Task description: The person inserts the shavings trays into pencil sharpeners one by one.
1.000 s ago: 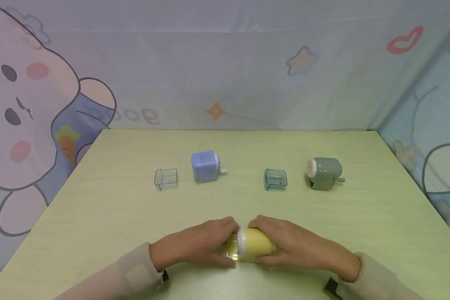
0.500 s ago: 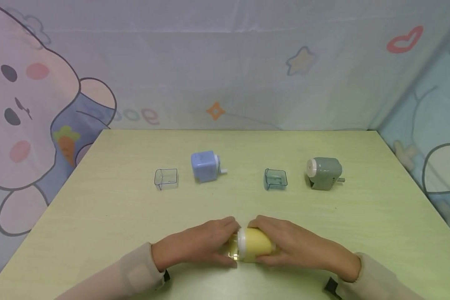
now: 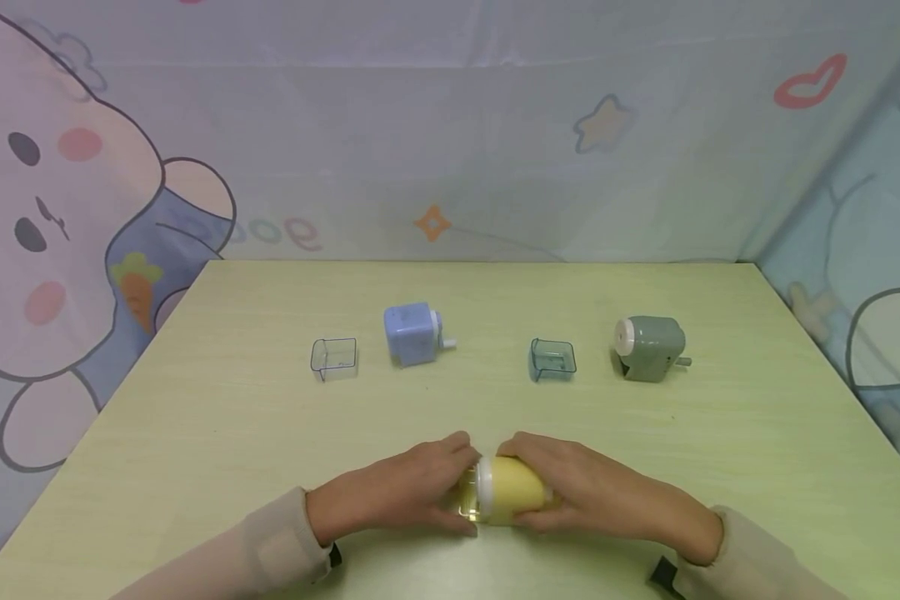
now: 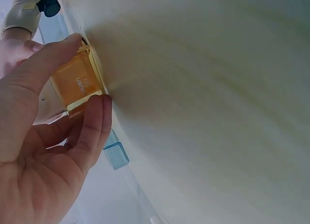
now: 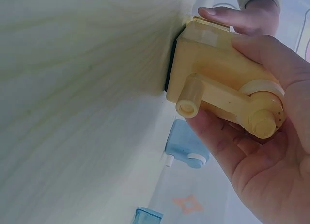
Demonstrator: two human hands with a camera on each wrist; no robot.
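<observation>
A yellow hand-crank pencil sharpener (image 3: 516,492) lies between the two hands at the near middle of the table. My right hand (image 3: 596,492) grips its body from the right, thumb on one side and fingers on the other. The crank (image 5: 220,95) faces the palm in the right wrist view. From the left, my left hand (image 3: 412,487) holds the clear yellow shavings drawer (image 4: 77,81) between thumb and fingertips. The drawer sits at the sharpener's white-rimmed front, and part of it shows between that rim and the left fingers.
Farther back stand a blue sharpener (image 3: 411,333) and a grey-green sharpener (image 3: 650,348). A clear drawer (image 3: 334,358) lies left of the blue one, and a teal drawer (image 3: 552,360) left of the green one. A printed cloth (image 3: 495,150) hangs behind the table (image 3: 217,450).
The left hand has shifted very slightly right, towards the sharpener. The right hand keeps its grip, and the other sharpeners and drawers stay put.
</observation>
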